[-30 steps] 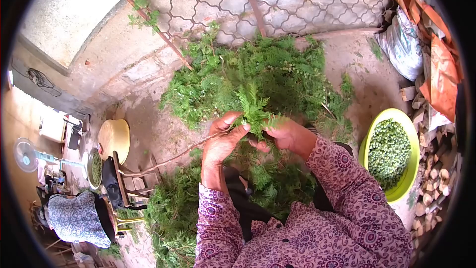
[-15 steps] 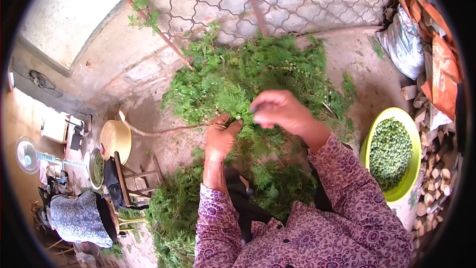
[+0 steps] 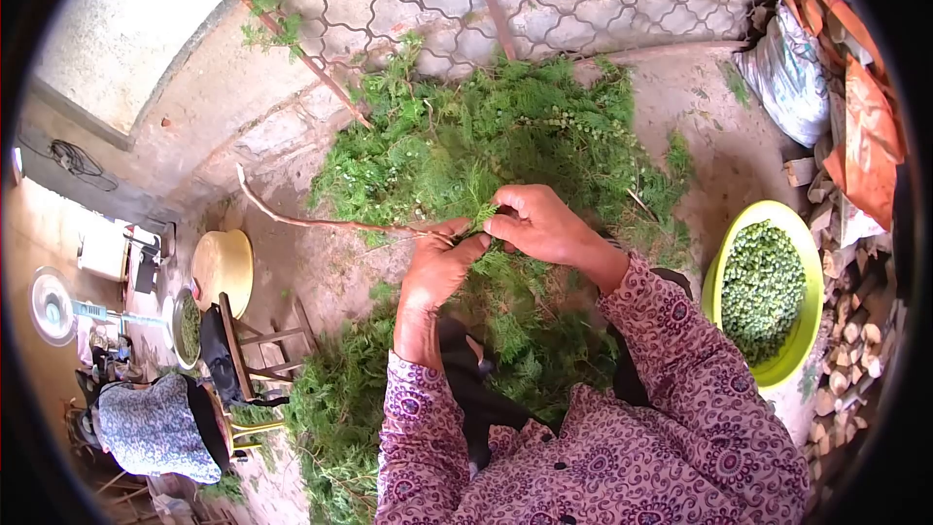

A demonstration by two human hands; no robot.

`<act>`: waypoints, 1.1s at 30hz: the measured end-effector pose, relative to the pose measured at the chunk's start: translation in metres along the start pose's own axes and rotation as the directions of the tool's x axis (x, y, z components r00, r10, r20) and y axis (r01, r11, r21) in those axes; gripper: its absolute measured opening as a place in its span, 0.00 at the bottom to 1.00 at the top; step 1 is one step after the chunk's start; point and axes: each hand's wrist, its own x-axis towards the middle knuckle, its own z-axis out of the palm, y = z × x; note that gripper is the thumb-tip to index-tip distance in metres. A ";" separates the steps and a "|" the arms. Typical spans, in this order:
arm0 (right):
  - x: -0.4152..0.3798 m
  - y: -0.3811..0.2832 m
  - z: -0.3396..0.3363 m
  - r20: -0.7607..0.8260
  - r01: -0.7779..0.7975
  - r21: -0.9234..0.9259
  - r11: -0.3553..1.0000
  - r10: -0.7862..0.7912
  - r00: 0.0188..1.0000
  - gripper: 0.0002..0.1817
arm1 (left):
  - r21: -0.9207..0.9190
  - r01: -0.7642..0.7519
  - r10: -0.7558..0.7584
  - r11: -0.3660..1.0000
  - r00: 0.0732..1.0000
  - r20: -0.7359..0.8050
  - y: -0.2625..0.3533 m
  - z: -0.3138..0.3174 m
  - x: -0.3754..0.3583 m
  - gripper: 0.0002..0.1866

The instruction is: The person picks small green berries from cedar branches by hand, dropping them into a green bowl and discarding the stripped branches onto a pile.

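My left hand [image 3: 435, 270] is closed around a long, thin brown branch [image 3: 326, 224], whose bare end reaches out to the left. At the branch's leafy end, my right hand [image 3: 546, 227] is pinched on a green sprig [image 3: 483, 214], close to the left fingertips. The exact spot under the right fingers is hidden. Beyond both hands lies a heap of feathery green cuttings [image 3: 505, 126] dotted with small pale green cones. More greenery [image 3: 335, 408] lies around my legs.
A yellow-green basin [image 3: 777, 376] holding many small green cones [image 3: 764, 292] stands at right, beside stacked firewood [image 3: 850, 350]. A wire mesh [image 3: 603, 0] borders the far side. At left are a wooden stool [image 3: 255, 345], a fan [image 3: 53, 306] and another person [image 3: 160, 428].
My right hand has come down and left from above the sprig, and its fingers now meet the leafy end beside my left hand. The branch's bare end has swung upward a little.
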 end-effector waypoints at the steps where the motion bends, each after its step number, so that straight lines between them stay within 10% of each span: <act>1: 0.000 -0.002 0.002 0.000 0.000 -0.001 1.000 0.000 1.000 0.10 | -0.038 0.017 -0.018 0.999 1.000 -0.003 0.000 -0.002 0.001 0.03; 3: 0.000 -0.007 0.006 -0.085 0.122 -0.336 0.934 -0.159 0.984 0.10 | 0.009 0.052 -0.052 0.999 0.999 0.005 0.002 -0.004 0.003 0.04; 6: 0.009 0.005 0.003 -0.224 0.118 -0.312 0.943 -0.194 0.955 0.10 | 0.004 0.044 -0.044 0.999 0.999 -0.026 0.008 -0.002 -0.005 0.03; 9: 0.015 -0.008 -0.024 -0.163 -0.191 0.472 0.861 0.298 0.941 0.08 | -0.116 0.001 -0.021 0.993 0.986 -0.167 0.012 -0.015 -0.013 0.03; 13: 0.011 -0.001 -0.043 -0.227 -0.104 0.595 0.797 0.291 0.930 0.10 | -0.434 -0.294 0.052 0.852 0.871 -0.488 0.011 -0.062 -0.028 0.15; 15: 0.010 0.002 -0.050 -0.224 -0.038 0.679 0.733 0.255 0.941 0.09 | -0.685 -0.536 0.224 0.493 0.839 -0.496 0.016 -0.081 -0.039 0.18; 16: 0.009 0.002 -0.053 -0.234 -0.015 0.689 0.725 0.242 0.942 0.07 | -0.728 -0.670 0.268 0.149 0.736 -0.622 0.002 -0.093 -0.048 0.23; 17: 0.009 0.004 -0.056 -0.230 -0.019 0.689 0.724 0.244 0.942 0.07 | -0.837 -0.470 0.618 -0.282 0.578 -0.533 0.002 -0.104 -0.050 0.28; 19: 0.011 0.009 -0.062 -0.200 -0.033 0.732 0.681 0.261 0.944 0.05 | -0.908 -0.384 0.927 -0.166 0.252 -0.276 0.022 -0.121 -0.065 0.22; 24: 0.006 0.012 -0.068 -0.226 -0.020 0.775 0.631 0.306 0.925 0.02 | -0.825 -0.496 0.892 -0.271 0.194 -0.409 0.038 -0.121 -0.100 0.27; 25: 0.003 0.013 -0.067 -0.230 -0.023 0.770 0.638 0.310 0.923 0.02 | -0.846 -0.516 0.966 -0.134 0.123 -0.228 0.058 -0.111 -0.112 0.31; 27: -0.003 0.017 -0.070 -0.222 -0.014 0.791 0.611 0.308 0.925 0.02 | -0.752 -0.503 0.901 -0.425 -0.154 -0.406 0.061 -0.125 -0.147 0.40; 29: -0.012 0.014 -0.072 -0.248 -0.013 0.789 0.614 0.338 0.908 0.02 | -0.621 -0.149 0.616 -0.770 -0.429 -0.661 0.086 -0.094 -0.155 0.39; 31: -0.025 0.018 -0.080 -0.274 -0.012 0.788 0.616 0.368 0.889 0.02 | -0.712 -0.044 0.636 -0.700 -0.491 -0.595 0.084 -0.096 -0.160 0.39; 33: -0.040 0.031 -0.099 -0.315 0.030 0.791 0.611 0.365 0.876 0.02 | -0.662 -0.079 0.649 -0.745 -0.316 -0.693 0.059 -0.127 -0.162 0.39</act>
